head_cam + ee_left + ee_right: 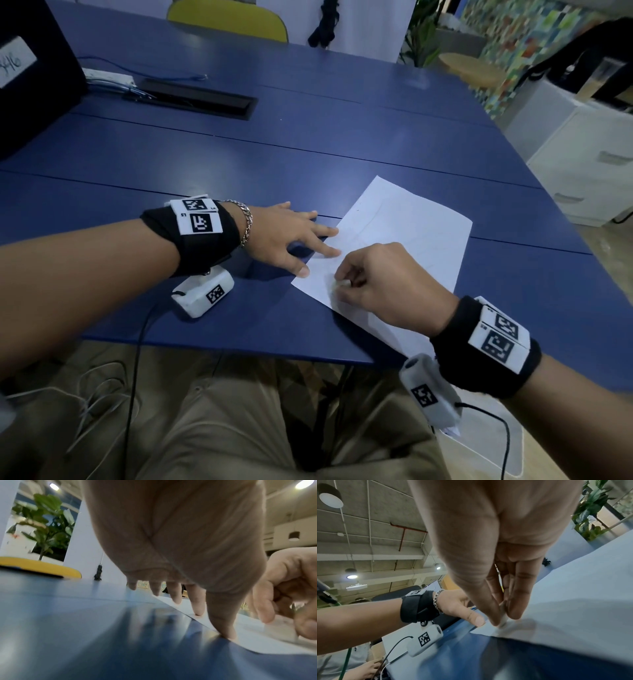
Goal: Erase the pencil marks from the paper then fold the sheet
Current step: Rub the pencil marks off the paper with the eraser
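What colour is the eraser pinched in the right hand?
White. The eraser, pinched by the right hand, shows best in the right wrist view.

— What does the paper [404,236] look like?

— A white sheet, flat and unfolded on the blue table [274,164], turned at an angle, near the front edge. Its nearest corner runs under the right wrist and past the table's edge.

— Any marks on it?

— Faint pencil lines [373,228] curve across its middle; they are too pale to read.

— And the eraser [502,620]?

— A small white piece, its lower end pressed on the sheet close to the left corner, upper end pinched between thumb and fingers of the right hand [380,284]. The left hand's [291,236] fingertips rest on the sheet's left edge.
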`<state>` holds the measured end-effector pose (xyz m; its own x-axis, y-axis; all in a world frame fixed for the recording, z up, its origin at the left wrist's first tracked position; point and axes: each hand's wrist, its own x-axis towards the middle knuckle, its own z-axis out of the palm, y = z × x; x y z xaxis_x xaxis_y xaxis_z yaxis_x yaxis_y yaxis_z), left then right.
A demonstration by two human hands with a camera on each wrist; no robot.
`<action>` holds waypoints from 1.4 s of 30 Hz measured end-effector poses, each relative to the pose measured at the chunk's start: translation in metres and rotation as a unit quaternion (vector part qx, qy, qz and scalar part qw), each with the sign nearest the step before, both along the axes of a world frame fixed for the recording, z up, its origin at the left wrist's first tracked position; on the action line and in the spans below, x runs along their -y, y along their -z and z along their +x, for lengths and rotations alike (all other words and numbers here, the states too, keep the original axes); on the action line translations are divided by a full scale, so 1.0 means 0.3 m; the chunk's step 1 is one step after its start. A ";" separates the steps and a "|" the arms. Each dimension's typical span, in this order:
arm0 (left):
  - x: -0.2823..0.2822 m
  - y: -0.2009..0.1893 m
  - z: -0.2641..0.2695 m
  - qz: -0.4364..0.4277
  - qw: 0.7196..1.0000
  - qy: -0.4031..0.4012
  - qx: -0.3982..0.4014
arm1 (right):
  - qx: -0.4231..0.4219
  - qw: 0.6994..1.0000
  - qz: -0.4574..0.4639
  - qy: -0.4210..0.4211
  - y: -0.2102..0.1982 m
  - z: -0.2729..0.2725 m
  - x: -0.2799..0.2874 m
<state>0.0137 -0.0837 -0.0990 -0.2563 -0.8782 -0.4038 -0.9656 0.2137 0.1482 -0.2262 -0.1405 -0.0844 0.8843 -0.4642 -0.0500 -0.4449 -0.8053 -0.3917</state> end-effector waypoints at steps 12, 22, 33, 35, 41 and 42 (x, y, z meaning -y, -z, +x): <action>-0.056 -0.017 0.020 -0.119 0.992 -0.031 -0.011 | -0.038 0.998 -0.007 0.040 -0.039 -0.011 0.136; -0.008 -0.011 -0.096 0.022 0.995 -0.090 0.023 | -0.026 0.999 0.002 0.019 -0.028 0.000 0.165; 0.042 -0.033 -0.114 0.080 0.987 -0.131 0.054 | -0.047 0.998 0.026 -0.025 -0.043 0.002 0.169; 0.051 -0.039 -0.119 0.087 0.985 -0.139 0.052 | -0.068 0.995 0.047 -0.049 -0.052 0.003 0.158; 0.077 -0.035 -0.116 0.093 0.982 -0.157 0.039 | -0.018 1.000 0.000 0.004 -0.045 0.036 0.223; 0.082 -0.026 -0.109 0.093 0.982 -0.158 0.037 | -0.032 0.999 0.011 -0.018 -0.043 0.029 0.204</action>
<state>-0.0191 -0.1083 -0.0912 0.0540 -0.8185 -0.5720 -0.9890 -0.1228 0.0823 -0.2174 -0.2016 -0.0716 0.8951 -0.4302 -0.1168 -0.4404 -0.8128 -0.3812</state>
